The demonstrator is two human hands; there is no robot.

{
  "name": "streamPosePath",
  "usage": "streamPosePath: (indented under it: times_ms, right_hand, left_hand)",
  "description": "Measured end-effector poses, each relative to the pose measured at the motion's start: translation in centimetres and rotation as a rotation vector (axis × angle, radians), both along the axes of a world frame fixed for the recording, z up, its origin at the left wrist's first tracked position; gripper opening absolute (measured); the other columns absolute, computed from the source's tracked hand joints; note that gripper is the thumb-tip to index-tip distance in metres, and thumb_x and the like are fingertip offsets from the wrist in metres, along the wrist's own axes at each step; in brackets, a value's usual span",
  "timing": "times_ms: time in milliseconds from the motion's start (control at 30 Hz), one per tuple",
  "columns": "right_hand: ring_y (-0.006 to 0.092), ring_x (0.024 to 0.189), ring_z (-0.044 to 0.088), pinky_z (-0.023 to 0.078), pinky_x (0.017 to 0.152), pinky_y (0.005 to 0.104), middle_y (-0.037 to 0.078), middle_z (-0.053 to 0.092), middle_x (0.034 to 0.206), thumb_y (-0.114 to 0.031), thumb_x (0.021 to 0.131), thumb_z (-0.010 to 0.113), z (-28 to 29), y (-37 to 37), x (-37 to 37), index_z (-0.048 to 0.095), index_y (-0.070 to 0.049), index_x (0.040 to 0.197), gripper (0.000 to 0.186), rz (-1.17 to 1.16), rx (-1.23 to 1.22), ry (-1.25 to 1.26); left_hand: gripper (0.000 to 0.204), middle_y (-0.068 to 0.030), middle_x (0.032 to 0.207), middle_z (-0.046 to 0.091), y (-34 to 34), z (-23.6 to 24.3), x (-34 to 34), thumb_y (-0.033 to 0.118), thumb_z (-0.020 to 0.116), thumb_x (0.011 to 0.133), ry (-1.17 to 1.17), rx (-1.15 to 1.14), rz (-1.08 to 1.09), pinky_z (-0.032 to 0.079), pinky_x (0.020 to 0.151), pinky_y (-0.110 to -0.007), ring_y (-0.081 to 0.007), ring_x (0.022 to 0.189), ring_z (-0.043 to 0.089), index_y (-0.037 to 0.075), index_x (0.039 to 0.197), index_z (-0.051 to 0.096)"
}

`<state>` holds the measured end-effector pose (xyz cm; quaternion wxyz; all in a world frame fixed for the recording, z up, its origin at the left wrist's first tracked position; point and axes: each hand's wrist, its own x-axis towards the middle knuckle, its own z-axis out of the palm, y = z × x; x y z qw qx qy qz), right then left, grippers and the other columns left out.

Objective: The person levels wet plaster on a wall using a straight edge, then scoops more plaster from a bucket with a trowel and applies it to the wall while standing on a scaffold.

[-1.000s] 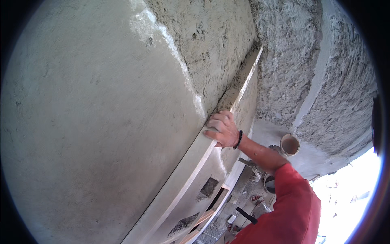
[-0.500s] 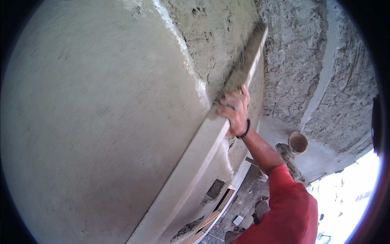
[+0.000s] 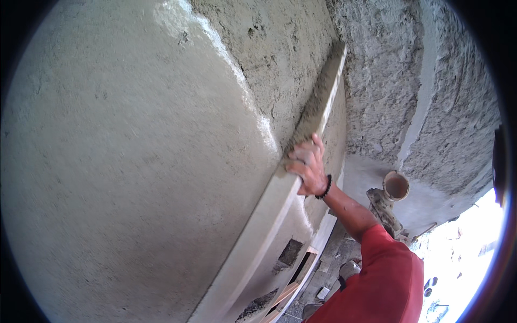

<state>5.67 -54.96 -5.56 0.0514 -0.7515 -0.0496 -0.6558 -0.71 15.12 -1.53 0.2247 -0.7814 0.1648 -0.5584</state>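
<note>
My right hand (image 3: 306, 166) grips a long straightedge (image 3: 253, 247), a pale rectangular bar lying slantwise against the plastered wall (image 3: 134, 161). The fingers wrap over the bar's edge, and a dark beaded bracelet circles the wrist. Beyond the hand, wet grey mortar (image 3: 318, 97) clings along the bar up to its far tip. The near end of the bar runs out of the picture at the bottom. My left hand does not show.
A rough grey wall (image 3: 377, 86) with a smooth pale strip meets this one at the right. An open round pipe end (image 3: 396, 186) juts out near its foot. Recessed openings (image 3: 290, 252) break the plaster lower down. The floor (image 3: 328, 269) lies far below, beside bright daylight.
My right hand and the straightedge have shifted slightly down the picture, with the far tip lower and a little left. The view has also moved a little. The grip is unchanged.
</note>
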Motion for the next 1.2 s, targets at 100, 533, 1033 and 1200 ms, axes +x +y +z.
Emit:
streamPosePath:
  times_ms: [100, 533, 1033, 1200]
  right_hand:
    - [0.0319, 0.106, 0.052, 0.016, 0.107, 0.0639, 0.009, 0.055, 0.103, -0.044, 0.065, 0.073, -2.0, 0.1, -0.3, 0.059, -0.016, 0.099, 0.045, -0.006, 0.005, 0.038]
    - [0.0313, 0.102, 0.053, 0.018, 0.108, 0.0607, 0.007, 0.054, 0.104, -0.039, 0.060, 0.075, -0.7, 0.8, 0.6, 0.060, -0.018, 0.099, 0.047, 0.051, 0.021, -0.014]
    - [0.0289, 0.112, 0.049, 0.016, 0.111, 0.0551, 0.004, 0.054, 0.101, -0.039, 0.063, 0.080, 14.1, -0.2, 0.9, 0.058, -0.021, 0.101, 0.047, 0.086, -0.123, -0.123]
    - [0.0329, 0.110, 0.051, 0.016, 0.110, 0.0600, 0.007, 0.054, 0.104, -0.043, 0.065, 0.074, 5.2, 0.6, 0.0, 0.058, -0.018, 0.103, 0.048, 0.050, -0.034, -0.021]
  left_hand:
    - [0.034, -0.0211, 0.085, 0.061, 0.2, 0.3, -0.1, 0.022, 0.045, 0.099, 0.045, -0.031, 0.023, 0.047, 0.066, -0.044, -0.0369, 0.072, 0.058, -0.008, 0.095, 0.060]
    - [0.038, -0.0190, 0.070, 0.063, 3.9, -2.5, 1.9, 0.029, 0.055, 0.095, -0.225, 0.046, -0.109, 0.046, 0.055, -0.044, -0.0352, 0.060, 0.059, -0.006, 0.084, 0.066]
    - [0.035, -0.0224, 0.096, 0.063, 3.8, -1.2, 0.0, 0.024, 0.047, 0.097, 0.039, -0.124, 0.072, 0.050, 0.075, -0.045, -0.0388, 0.084, 0.060, -0.008, 0.103, 0.061]
    - [0.027, -0.0226, 0.097, 0.062, 4.3, -1.5, -0.5, 0.015, 0.049, 0.097, -0.004, -0.003, 0.081, 0.050, 0.077, -0.043, -0.0397, 0.087, 0.059, -0.008, 0.103, 0.060]
